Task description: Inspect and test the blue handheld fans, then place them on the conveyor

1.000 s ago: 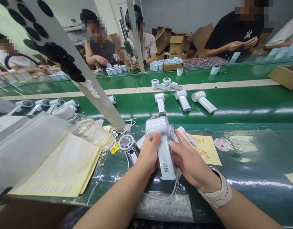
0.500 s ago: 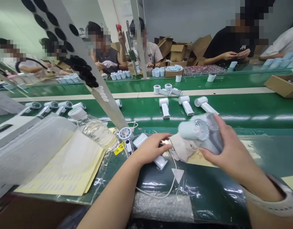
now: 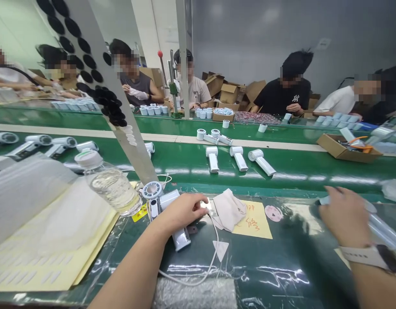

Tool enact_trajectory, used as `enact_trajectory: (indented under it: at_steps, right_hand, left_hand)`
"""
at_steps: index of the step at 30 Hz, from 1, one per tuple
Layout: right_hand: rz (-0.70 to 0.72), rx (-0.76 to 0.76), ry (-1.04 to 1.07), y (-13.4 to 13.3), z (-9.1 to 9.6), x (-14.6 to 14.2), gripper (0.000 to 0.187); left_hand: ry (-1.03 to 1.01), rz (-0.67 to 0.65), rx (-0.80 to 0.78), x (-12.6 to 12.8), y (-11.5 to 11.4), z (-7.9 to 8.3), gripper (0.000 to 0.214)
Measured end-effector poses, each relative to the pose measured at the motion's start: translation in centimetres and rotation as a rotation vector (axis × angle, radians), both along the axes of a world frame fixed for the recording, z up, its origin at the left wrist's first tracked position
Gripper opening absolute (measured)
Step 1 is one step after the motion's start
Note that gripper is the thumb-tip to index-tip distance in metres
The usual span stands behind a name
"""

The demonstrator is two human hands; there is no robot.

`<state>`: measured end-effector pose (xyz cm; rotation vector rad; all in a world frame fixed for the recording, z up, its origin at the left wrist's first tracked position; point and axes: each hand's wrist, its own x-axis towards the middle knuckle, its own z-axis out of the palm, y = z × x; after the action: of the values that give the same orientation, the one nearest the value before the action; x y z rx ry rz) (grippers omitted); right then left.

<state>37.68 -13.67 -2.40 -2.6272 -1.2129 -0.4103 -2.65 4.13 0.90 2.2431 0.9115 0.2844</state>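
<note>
My left hand point(image 3: 187, 210) is closed in a pinch at the plug end of a white cable point(image 3: 215, 240). Under its wrist and fingers lies a pale blue and white handheld fan point(image 3: 181, 240). Beside that, a second fan point(image 3: 152, 191) shows its round grille. At the far right, my right hand point(image 3: 344, 214) is low over the bench, its fingers bent over a pale blue handheld fan point(image 3: 324, 200) that is mostly hidden. Next to this hand lie pale, clear-looking handles point(image 3: 383, 229). A crumpled cloth point(image 3: 228, 209) lies right of my left hand.
A water bottle point(image 3: 109, 184) stands tilted by a slanted post point(image 3: 123, 128). Sticker sheets point(image 3: 56, 240) cover the left. Several fans point(image 3: 238, 159) lie on the green conveyor point(image 3: 185, 165). A yellow note point(image 3: 254, 219) and an open carton point(image 3: 349, 148) are further right. Co-workers sit opposite.
My right hand has carried the fan from the middle to the far right and lowered it to the bench. My left hand stays at the cable plug. The view has swung right.
</note>
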Motion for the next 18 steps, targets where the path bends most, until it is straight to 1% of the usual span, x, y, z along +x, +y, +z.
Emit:
enact_trajectory:
  at_steps: [1,2,4,6,8,11,13,14,16,18]
  right_hand:
    - [0.093,-0.01,0.049,2.1,-0.3,-0.8,0.049]
    - [0.151,-0.016,0.084,4.4,-0.7,-1.5,0.041]
    - [0.206,-0.016,0.152,8.8,-1.5,-2.2,0.031]
    - [0.199,-0.011,0.203,13.0,-2.1,-2.7,0.024]
    - [0.162,-0.002,0.242,16.9,-2.4,-3.7,0.024]
    - [0.075,0.038,0.285,21.5,-3.1,-6.9,0.031]
    - [0.009,0.081,0.309,23.3,-3.6,-9.3,0.034]
    - [-0.015,0.105,0.321,23.7,-3.7,-10.2,0.035]
    - [-0.018,0.154,0.345,23.4,-3.7,-11.1,0.034]
    - [0.058,0.214,0.349,22.1,-3.1,-11.0,0.033]
  left_hand:
    - [-0.069,0.031,0.026,0.1,0.0,-0.2,0.022]
    - [-0.121,0.065,0.055,0.2,-0.1,-0.3,0.021]
    - [-0.178,0.115,0.102,0.6,-0.4,-0.5,0.02]
    - [-0.205,0.128,0.139,1.0,-0.8,-0.7,0.019]
    - [-0.222,0.113,0.173,1.3,-1.2,-0.9,0.019]
    - [-0.244,0.083,0.202,1.5,-1.7,-1.2,0.025]
    - [-0.247,0.077,0.194,1.4,-1.8,-1.3,0.026]
    - [-0.242,0.086,0.187,1.3,-1.8,-1.2,0.027]
    - [-0.237,0.127,0.174,1.2,-1.8,-1.1,0.028]
    - [-0.265,0.175,0.153,1.2,-1.8,-1.0,0.027]
